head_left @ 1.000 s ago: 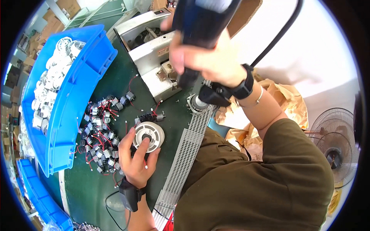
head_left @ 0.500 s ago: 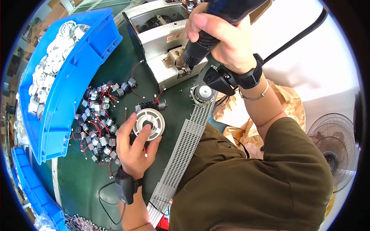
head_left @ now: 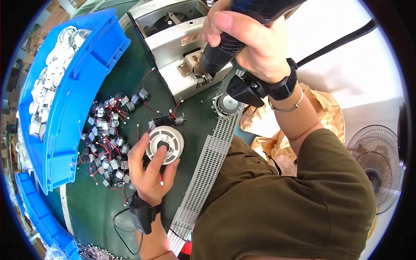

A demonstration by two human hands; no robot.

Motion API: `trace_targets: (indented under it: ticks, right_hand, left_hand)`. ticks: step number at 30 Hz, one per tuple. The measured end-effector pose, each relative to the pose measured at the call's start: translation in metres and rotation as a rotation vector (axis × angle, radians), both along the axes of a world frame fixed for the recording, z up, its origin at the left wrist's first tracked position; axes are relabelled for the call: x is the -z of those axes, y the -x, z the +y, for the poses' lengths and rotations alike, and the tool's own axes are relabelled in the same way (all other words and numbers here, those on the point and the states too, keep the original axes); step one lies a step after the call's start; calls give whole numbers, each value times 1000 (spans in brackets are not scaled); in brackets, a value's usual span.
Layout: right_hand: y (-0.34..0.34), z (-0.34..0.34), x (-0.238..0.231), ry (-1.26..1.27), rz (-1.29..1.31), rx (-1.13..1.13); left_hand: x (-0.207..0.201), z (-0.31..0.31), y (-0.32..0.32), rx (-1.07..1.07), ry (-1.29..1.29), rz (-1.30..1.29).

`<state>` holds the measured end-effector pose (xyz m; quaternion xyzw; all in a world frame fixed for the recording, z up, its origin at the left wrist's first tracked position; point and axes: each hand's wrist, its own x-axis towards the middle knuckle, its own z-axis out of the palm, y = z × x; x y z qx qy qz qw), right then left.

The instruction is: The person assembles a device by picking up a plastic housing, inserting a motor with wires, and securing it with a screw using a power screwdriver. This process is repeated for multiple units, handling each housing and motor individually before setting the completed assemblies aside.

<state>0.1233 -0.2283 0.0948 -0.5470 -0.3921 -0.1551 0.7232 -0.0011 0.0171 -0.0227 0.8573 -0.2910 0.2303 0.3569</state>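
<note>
My right hand (head_left: 262, 47) is wrapped round a black electric screwdriver (head_left: 221, 52). Its lower end points down at the small metal block on the front of a grey metal machine (head_left: 167, 78); the tip itself is hard to make out. Low over the green bench, my left hand (head_left: 149, 175) grips a white round plastic housing (head_left: 177, 141) by its rim, one finger lying over the dark hole in its centre. Just beyond the housing lies a small motor (head_left: 178, 119) with red and black wires. A second round housing with a silver centre (head_left: 227, 104) rests on a perforated metal strip (head_left: 203, 169).
Many small wired motors (head_left: 106, 147) lie heaped left of my left hand. A blue bin (head_left: 82, 91) of white plastic parts stands farther left, with another blue bin (head_left: 43, 216) nearer. Brown paper (head_left: 323, 106) and a fan (head_left: 375, 169) are at the right.
The view has shifted slightly, moving the machine and bin a little left in the picture. The left hand and housing sit slightly nearer; both hands keep their grips.
</note>
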Motion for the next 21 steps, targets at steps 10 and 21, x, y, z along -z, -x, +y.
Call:
trace_targets:
  ticks: [10,21]
  right_hand:
    - [-1,3,-3,35,157,86]
    - [5,12,-14,-64,-2,-480]
  left_hand:
    - [0,-2,0,-16,5,-32]
    - [-4,-9,-1,-80,54,-45]
